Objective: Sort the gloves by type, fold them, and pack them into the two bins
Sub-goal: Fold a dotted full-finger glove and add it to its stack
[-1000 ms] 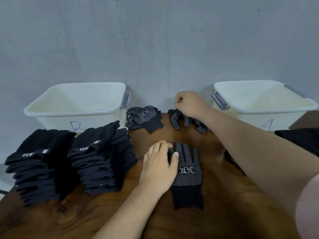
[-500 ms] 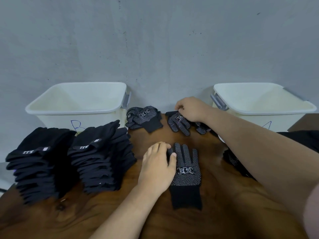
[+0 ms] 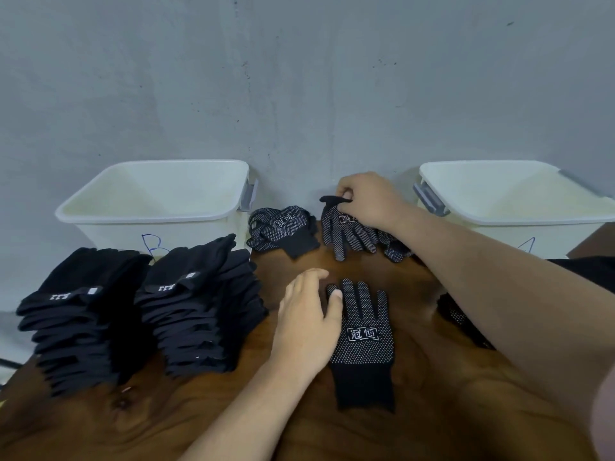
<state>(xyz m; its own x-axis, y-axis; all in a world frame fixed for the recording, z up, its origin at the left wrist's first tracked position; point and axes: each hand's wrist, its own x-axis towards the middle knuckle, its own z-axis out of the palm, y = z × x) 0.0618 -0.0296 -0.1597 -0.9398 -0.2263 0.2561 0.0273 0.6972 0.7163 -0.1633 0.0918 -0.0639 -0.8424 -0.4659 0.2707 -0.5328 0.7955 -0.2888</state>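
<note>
- The left hand (image 3: 306, 322) lies palm down on the wooden table (image 3: 449, 410), and its forearm comes in from the near edge. The fingers are loose and hold nothing. The thumb tip touches one finger of the flat glove (image 3: 362, 337).
- The right hand (image 3: 371, 201) is stretched far forward between the two bins, close to the grey wall (image 3: 299, 78). Its thumb and fingers pinch the black cuff of the lifted glove (image 3: 346, 232), whose dotted fingers hang down to the table.
- The flat glove lies dotted side up just right of the left hand, with its fingers toward the wall.
- There are two white bins against the wall: the left bin (image 3: 149, 217), marked B, and the right bin (image 3: 519, 221).
- Two stacks of plain black gloves, the outer stack (image 3: 76, 314) and the inner stack (image 3: 199, 304), stand side by side in front of the left bin.
- Dotted gloves: one flat, one lifted, and one crumpled bundle (image 3: 283, 227) between the left bin and the right hand. More dotted fabric (image 3: 457, 316) shows under the right forearm, but it is partly hidden and I cannot count it.
</note>
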